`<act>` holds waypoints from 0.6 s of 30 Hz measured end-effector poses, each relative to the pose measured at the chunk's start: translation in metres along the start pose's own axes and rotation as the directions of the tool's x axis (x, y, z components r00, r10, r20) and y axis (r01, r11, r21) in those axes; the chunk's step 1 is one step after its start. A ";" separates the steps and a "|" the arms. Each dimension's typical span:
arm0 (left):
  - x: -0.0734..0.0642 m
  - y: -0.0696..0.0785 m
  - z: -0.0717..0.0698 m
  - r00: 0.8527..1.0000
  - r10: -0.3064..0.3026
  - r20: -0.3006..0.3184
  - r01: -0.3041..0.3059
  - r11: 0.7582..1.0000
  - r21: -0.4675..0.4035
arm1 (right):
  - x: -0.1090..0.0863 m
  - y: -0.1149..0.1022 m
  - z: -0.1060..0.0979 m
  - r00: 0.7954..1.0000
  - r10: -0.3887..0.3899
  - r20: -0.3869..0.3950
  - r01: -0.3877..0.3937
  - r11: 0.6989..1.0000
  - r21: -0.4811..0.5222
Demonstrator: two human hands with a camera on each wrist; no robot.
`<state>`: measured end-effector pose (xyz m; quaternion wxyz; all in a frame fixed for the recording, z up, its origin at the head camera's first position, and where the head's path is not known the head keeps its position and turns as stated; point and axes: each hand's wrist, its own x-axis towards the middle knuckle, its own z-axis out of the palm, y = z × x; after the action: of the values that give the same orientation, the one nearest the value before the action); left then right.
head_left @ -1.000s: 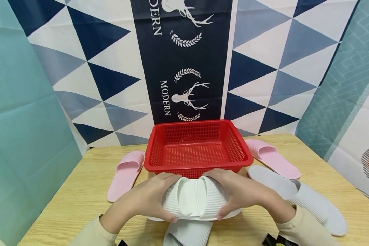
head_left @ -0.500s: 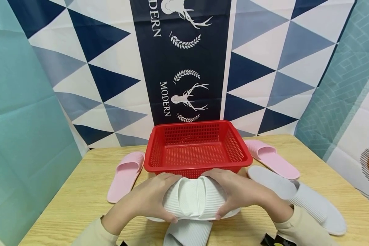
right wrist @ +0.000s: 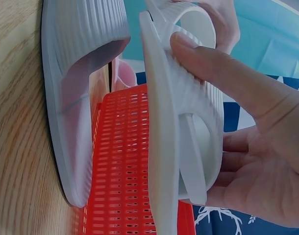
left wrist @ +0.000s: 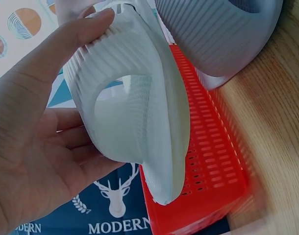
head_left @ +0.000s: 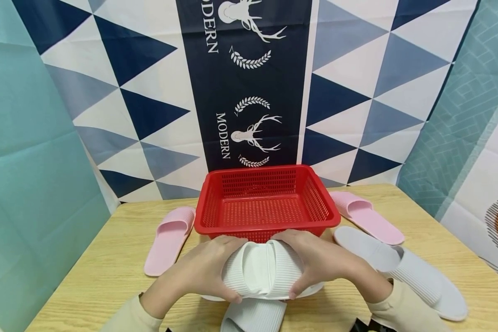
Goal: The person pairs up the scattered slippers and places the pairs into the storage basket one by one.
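Note:
Both hands hold what seem to be two white slippers (head_left: 259, 267) with ribbed straps, fitted together, in front of the basket. My left hand (head_left: 209, 267) grips the left strap, thumb on the near side. On the right strap, my right hand (head_left: 317, 258) has the same kind of grip. In the left wrist view, the thumb presses the ribbed strap (left wrist: 115, 54) while the fingers wrap behind it. A narrow white piece (right wrist: 192, 161) shows inside the strap opening in the right wrist view. Below the held pair lies a grey slipper (head_left: 255, 316), partly hidden and cut off by the frame.
A red basket (head_left: 269, 230) with perforated sides stands behind the hands. One pink slipper (head_left: 170, 244) lies to its left, another pink slipper (head_left: 375, 221) to its right. A second grey slipper (head_left: 419, 276) lies at the right of the wooden table (head_left: 99, 276).
My two hands have drawn very slightly closer together on the white slippers. The head view has shifted a little, so everything sits slightly lower. The other slippers and the basket stay put.

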<state>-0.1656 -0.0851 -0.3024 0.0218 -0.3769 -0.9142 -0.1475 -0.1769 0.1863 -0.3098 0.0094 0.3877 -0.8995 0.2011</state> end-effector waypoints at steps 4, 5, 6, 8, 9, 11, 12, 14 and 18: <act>0.001 0.001 0.000 1.000 -0.008 0.003 0.008 1.000 0.003 | 0.001 0.001 0.000 1.000 -0.001 -0.011 0.001 1.000 -0.004; 0.001 0.001 0.000 1.000 -0.010 0.003 0.010 1.000 0.005 | 0.001 0.001 -0.001 1.000 -0.001 -0.012 0.001 1.000 -0.001; 0.001 0.001 0.001 1.000 -0.010 0.002 0.010 1.000 0.008 | 0.002 0.001 -0.001 1.000 -0.001 -0.011 0.001 1.000 0.002; 0.001 0.001 0.001 1.000 -0.006 -0.004 0.006 1.000 0.008 | 0.002 0.001 -0.001 1.000 -0.003 -0.013 0.003 1.000 0.008; 0.002 0.001 0.001 1.000 -0.004 -0.007 0.004 1.000 0.007 | 0.002 0.001 -0.001 1.000 -0.003 -0.014 0.003 1.000 0.013; 0.002 0.000 0.002 1.000 0.001 -0.016 -0.001 1.000 0.003 | 0.002 0.001 0.000 1.000 -0.003 -0.013 0.003 1.000 0.021; 0.002 0.000 0.002 1.000 0.002 -0.019 -0.002 1.000 0.000 | 0.002 0.002 0.000 1.000 -0.002 -0.014 0.003 1.000 0.023; 0.003 0.000 0.002 1.000 0.005 -0.026 -0.005 1.000 -0.005 | 0.002 0.002 0.000 1.000 -0.001 -0.015 0.002 1.000 0.025; 0.005 0.001 0.002 0.999 0.009 -0.032 -0.010 1.000 -0.018 | 0.003 0.003 0.001 1.000 -0.006 -0.014 0.007 0.999 0.035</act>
<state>-0.1685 -0.0805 -0.3033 0.0340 -0.3790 -0.9106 -0.1616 -0.1810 0.1854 -0.3109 0.0095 0.3895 -0.8945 0.2193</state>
